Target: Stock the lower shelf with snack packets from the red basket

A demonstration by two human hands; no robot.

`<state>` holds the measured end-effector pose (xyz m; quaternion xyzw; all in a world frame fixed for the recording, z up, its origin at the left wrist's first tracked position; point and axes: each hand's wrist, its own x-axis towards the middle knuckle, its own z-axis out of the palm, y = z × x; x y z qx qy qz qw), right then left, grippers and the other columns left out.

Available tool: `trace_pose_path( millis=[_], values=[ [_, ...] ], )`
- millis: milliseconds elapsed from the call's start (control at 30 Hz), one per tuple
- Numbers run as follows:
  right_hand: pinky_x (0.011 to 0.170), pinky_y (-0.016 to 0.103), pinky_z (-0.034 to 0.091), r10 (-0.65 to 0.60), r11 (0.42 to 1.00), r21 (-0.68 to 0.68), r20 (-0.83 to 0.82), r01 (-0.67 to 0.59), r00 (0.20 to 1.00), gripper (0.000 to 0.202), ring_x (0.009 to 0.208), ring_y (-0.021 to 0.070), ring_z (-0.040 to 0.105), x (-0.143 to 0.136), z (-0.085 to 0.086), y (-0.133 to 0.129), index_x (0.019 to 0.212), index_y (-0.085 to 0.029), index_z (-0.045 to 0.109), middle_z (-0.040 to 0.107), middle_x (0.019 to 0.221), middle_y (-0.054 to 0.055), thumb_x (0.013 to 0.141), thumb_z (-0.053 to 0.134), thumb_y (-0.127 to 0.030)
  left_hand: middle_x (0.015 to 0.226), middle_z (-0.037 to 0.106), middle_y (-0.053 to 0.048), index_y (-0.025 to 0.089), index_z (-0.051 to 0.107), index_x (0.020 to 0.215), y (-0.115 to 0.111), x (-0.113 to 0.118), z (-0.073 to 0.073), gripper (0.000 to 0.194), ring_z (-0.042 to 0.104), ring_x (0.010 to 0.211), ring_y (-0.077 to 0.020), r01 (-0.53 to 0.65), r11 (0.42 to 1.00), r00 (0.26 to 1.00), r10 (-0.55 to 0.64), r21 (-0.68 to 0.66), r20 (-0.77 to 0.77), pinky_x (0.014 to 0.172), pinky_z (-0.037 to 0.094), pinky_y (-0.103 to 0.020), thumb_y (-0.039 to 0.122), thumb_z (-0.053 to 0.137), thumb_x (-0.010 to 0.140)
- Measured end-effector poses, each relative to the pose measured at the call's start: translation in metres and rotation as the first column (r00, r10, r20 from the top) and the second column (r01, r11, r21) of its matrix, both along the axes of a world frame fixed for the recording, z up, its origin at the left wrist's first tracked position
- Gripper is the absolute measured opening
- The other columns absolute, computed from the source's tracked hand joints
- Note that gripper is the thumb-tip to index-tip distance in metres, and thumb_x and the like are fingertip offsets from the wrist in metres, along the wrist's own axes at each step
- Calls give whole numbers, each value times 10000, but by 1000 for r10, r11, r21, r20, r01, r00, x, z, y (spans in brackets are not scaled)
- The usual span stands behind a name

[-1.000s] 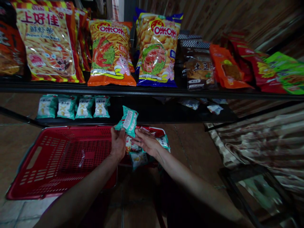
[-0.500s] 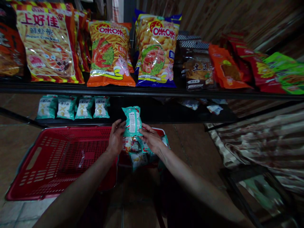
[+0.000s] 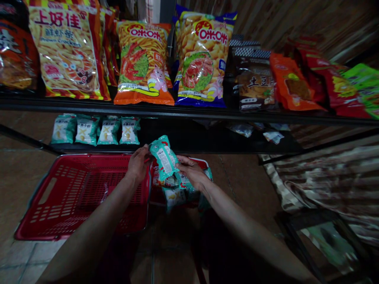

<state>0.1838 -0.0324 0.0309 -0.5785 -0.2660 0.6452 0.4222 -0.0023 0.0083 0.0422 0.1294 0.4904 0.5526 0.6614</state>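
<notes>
The small, pillow-shaped teal plastic snack packet [image 3: 165,158] is at the centre of the frame, its printed white panel towards me, and it has just swung from nearly upright to a tilt, its top now leaning left. My right hand [image 3: 192,171] grips its lower right edge between thumb and fingers; my left hand [image 3: 137,163] is half curled at its upper left corner, though I cannot tell whether it pinches or only touches. So the packet is turned but not set down: it is above the red plastic container [image 3: 202,161] of similar packets [image 3: 174,195]. Nothing else changes: four teal-and-white packets [image 3: 108,131] line the black lower shelf [image 3: 186,138] at left, and the red slotted plastic basket [image 3: 44,213] sits lower left.
</notes>
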Motion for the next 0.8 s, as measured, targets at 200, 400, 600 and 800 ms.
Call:
trace_pose_path(
  millis=[200,400,600,800],
  values=[
    [714,282,488,-19,1000,-24,-26,19,999,392,712,130,621,2,-1,-1,928,-242,702,715,838,-28,548,794,-216,716,634,-3,153,601,674,2,-2,-4,178,594,669,-123,30,1000,999,-30,-2,-37,645,496,-280,198,757,602],
    [751,263,507,-252,960,-162,-132,230,959,333,706,105,631,0,-2,0,814,-221,642,691,745,-40,547,825,-141,655,613,8,160,548,611,2,-1,-7,171,590,627,-119,-54,998,998,52,-24,-42,649,500,-292,126,715,620],
    [803,317,526,-181,976,-158,-196,151,964,302,724,127,646,0,-6,-2,668,-191,592,684,731,-17,525,858,-208,637,599,14,163,510,602,3,0,-7,194,593,625,-120,-85,996,996,84,-35,-38,659,516,-308,109,694,636],
    [807,320,519,-120,988,-113,-176,101,977,324,700,123,639,1,-9,-4,687,-191,622,680,726,-16,500,872,-280,650,605,20,165,512,619,2,0,-6,188,597,640,-117,-102,994,994,100,-48,-44,661,518,-304,113,692,636]
  ],
)
